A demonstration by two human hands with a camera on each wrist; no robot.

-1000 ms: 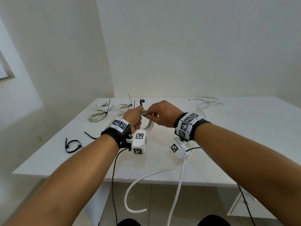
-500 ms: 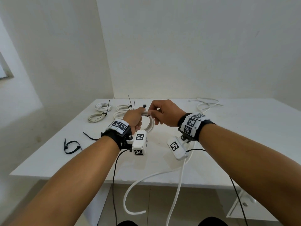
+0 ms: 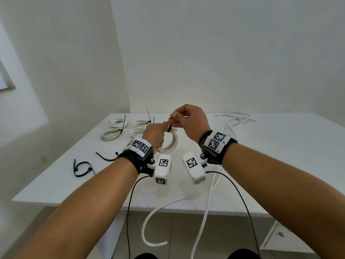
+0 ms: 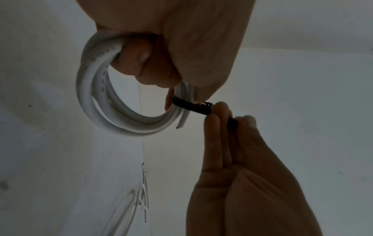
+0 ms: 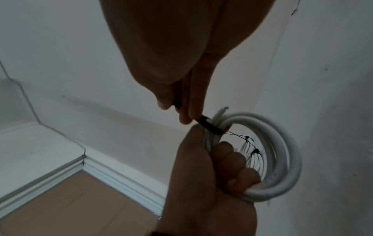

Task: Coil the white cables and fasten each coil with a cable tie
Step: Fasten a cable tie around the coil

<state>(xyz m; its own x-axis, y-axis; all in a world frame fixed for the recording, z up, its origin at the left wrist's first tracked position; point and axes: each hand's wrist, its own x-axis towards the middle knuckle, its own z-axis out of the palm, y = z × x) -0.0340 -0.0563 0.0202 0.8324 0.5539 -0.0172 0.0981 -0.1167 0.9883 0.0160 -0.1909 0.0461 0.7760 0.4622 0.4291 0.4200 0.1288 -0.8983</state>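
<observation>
My left hand grips a white cable coil above the table, fingers curled round its strands. A black cable tie wraps the coil near my left thumb. My right hand is raised beside it and pinches the tie's tail between thumb and fingers. Two tied coils lie at the back left of the table.
Loose white cables lie at the back right, and long ones hang over the table's front edge. Spare black ties lie at the left. Walls close off the back and left.
My right hand has risen and drawn the tie's tail upward and away from the coil. The left hand keeps its grip on the coil in about the same place.
</observation>
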